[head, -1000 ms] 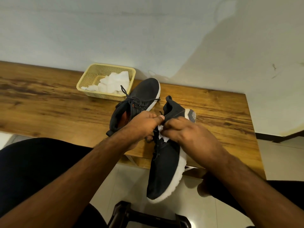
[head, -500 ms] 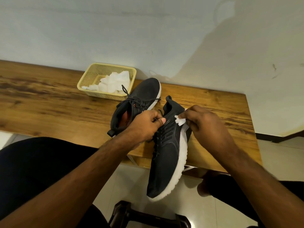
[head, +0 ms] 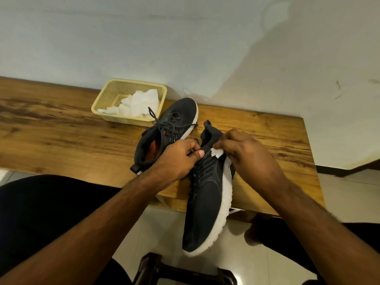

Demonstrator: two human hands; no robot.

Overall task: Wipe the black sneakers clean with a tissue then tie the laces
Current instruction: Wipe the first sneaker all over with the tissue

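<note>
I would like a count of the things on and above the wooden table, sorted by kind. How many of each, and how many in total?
Black sneakers: 2 (one held above the table edge, one lying on the table)
Yellow baskets: 1
Tissues: 2 (a white heap in the basket, a piece in the right hand)
Total: 5

Wooden table (head: pixel 61 128) against pale wall (head: pixel 185 38), tiled floor (head: pixel 349 198).

Two sneakers (head: pixel 207 194), one basket (head: pixel 107 99)
</note>
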